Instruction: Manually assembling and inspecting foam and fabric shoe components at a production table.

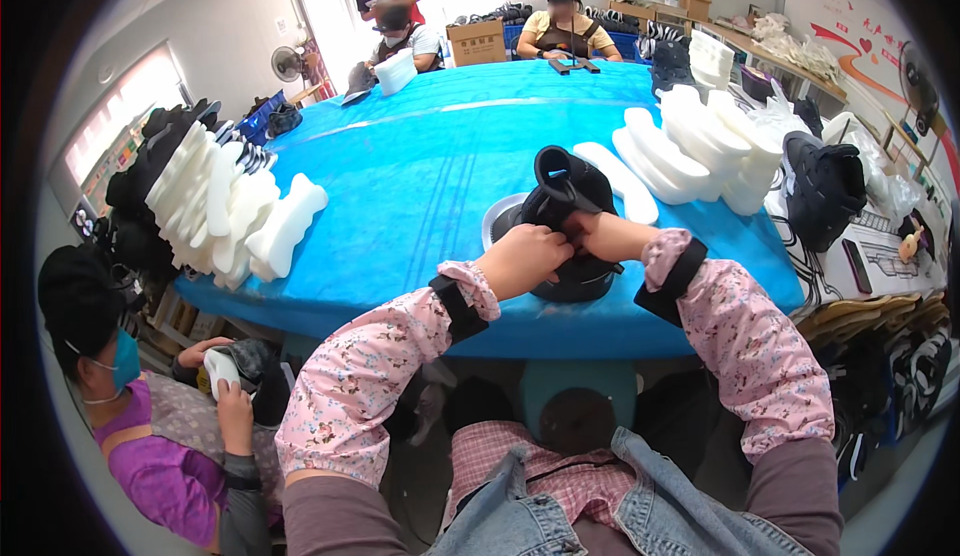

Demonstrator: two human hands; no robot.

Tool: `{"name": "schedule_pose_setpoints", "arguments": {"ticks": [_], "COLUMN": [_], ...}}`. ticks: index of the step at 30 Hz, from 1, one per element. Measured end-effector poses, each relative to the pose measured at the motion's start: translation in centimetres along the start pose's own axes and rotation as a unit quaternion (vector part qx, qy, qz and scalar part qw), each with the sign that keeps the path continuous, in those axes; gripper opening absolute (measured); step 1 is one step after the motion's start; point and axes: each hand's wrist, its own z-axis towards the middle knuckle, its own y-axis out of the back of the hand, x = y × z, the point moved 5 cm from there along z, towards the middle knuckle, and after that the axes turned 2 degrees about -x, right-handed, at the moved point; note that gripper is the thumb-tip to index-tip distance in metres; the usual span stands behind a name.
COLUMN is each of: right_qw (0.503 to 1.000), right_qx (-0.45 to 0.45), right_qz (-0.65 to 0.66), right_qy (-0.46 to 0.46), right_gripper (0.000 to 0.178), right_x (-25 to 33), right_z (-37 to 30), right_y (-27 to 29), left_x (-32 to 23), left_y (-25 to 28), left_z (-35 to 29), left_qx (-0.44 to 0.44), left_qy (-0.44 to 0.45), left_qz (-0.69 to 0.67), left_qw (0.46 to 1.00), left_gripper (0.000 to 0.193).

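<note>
In front of me on the blue-covered table stands a black shoe (592,184), its collar and tongue rising toward the far side. My left hand (523,257) grips it from the left with curled fingers. From the other side my right hand (612,237) is closed on it too, its fingertips partly hidden in the dark material. A round piece with a pale rim (490,228) shows just left of the shoe, mostly covered by it. Right behind the shoe lies a curved white foam shoe insert (625,184).
White foam inserts are heaped at the table's left (215,201) and right (690,146). Beyond the right heap sits another black shoe (824,191). A co-worker (190,446) at my left holds a shoe and a white insert. Other people sit or stand across the blue table (400,176).
</note>
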Motion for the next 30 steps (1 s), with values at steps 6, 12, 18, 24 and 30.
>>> {"name": "schedule_pose_setpoints", "arguments": {"ticks": [6, 12, 18, 24, 30], "right_qw": [0.889, 0.899, 0.902, 0.874, 0.818], "right_qx": [-0.017, 0.014, 0.002, -0.054, -0.038], "right_qz": [-0.439, -0.42, -0.433, -0.482, -0.572], "right_qy": [0.128, 0.124, 0.0, -0.032, -0.046], "right_gripper": [0.03, 0.027, 0.034, 0.044, 0.038], "right_x": [-1.2, -2.6, -6.3, -5.4, 0.5], "right_z": [3.3, 5.8, 6.7, 4.4, 0.5], "right_y": [-0.8, -0.6, -0.5, -0.6, -1.8], "left_x": [-0.4, -0.2, -0.5, -0.7, -0.6], "left_y": [0.1, 0.3, 0.3, -0.1, -0.2], "left_z": [-0.2, -0.6, -0.7, -0.5, -0.7], "left_qx": [-0.012, -0.024, -0.047, -0.048, -0.042], "left_qy": [-0.008, -0.01, -0.022, -0.025, 0.018], "left_qz": [0.025, 0.025, 0.015, 0.028, 0.048], "left_qw": [1.0, 0.999, 0.999, 0.998, 0.998], "left_gripper": [0.032, 0.033, 0.033, 0.031, 0.031]}}
